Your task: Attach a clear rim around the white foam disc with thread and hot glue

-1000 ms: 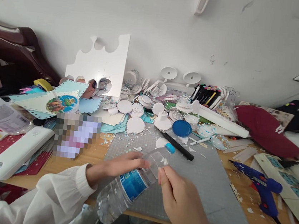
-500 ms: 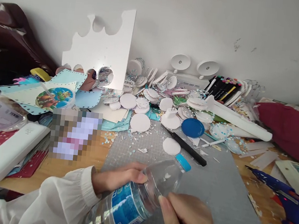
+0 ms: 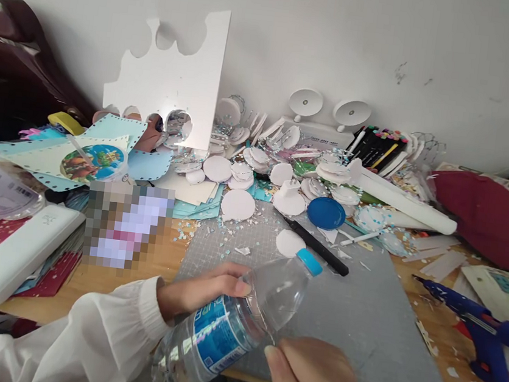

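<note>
A clear plastic bottle (image 3: 199, 356) with a blue label and a light-blue cap (image 3: 309, 262) lies tilted, its cap pointing up and to the right. My left hand (image 3: 220, 285) is wrapped round its shoulder, thumb on top, the other fingers mostly hidden behind. Just right of the bottle, my right hand (image 3: 311, 375) is closed in a pinch. A thin wire-like strand (image 3: 271, 339) runs from the bottle's side to those fingertips; what else they hold is hidden. Beyond the cap, a black pen-shaped tool (image 3: 317, 246) and a white disc (image 3: 289, 243) lie on the grey cutting mat (image 3: 358, 325).
White discs (image 3: 238, 204) and bead strings pile up along the wall, with a blue round lid (image 3: 326, 213) in front. A cut-out white board (image 3: 170, 77) stands behind. At right lie a blue glue gun (image 3: 474, 320) and a maroon cloth item (image 3: 481, 217); markers (image 3: 379, 147) stand further back.
My right hand has drawn slightly down and away from the bottle, so the strand shows between them. My left hand keeps its hold, and the view has shifted a little.
</note>
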`<state>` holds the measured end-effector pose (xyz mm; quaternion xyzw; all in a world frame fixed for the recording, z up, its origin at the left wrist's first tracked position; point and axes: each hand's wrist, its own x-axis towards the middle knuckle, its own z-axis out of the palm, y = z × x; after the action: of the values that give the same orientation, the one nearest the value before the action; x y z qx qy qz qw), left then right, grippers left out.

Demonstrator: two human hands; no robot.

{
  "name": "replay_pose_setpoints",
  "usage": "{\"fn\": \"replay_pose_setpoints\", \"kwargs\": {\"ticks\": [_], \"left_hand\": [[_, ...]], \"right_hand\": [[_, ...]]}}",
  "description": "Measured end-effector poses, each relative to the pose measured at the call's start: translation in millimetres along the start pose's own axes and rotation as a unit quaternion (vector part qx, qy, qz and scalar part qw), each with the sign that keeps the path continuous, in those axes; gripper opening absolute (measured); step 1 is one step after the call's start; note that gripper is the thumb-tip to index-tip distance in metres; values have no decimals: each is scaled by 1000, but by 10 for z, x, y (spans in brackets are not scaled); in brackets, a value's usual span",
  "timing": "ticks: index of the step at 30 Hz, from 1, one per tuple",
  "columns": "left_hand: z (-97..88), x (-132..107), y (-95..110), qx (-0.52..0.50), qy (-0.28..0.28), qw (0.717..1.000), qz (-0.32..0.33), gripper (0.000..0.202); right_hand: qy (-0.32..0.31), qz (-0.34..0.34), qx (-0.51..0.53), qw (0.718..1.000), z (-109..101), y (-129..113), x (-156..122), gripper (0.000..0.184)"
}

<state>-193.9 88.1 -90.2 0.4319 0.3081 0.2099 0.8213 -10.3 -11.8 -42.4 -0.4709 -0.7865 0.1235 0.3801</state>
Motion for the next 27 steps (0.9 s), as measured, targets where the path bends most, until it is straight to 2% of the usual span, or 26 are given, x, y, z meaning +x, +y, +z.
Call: {"fn": "replay_pose_setpoints", "kwargs": {"ticks": [3,5,8,11,18,22,27], "left_hand": [[-27,-22,-4,-5,19,1000,8,33],[-30,-34,-8,-16,21,1000,7,34],[-8,-43,-2,-37,-11,999,1,36],[34,-54,29,-58,-32,998,1,37],[86,-81,51,-96,-33,995,-3,35],[58,-85,-20,-109,-62,992,-32,46],[-8,-106,-81,-130,-123,980,-88,62]], "right_hand": [[24,4,-1,1000,8,-19,12,41],[2,28,4,1000,-17,-31,16,41],[-35,61,39,997,-61,-42,23,42],[-46,100,92,990,-73,-43,40,46],[-98,177,164,965,-30,21,49,55],[-99,166,205,959,19,78,67,64],[-65,123,197,970,68,52,91,70]]}}
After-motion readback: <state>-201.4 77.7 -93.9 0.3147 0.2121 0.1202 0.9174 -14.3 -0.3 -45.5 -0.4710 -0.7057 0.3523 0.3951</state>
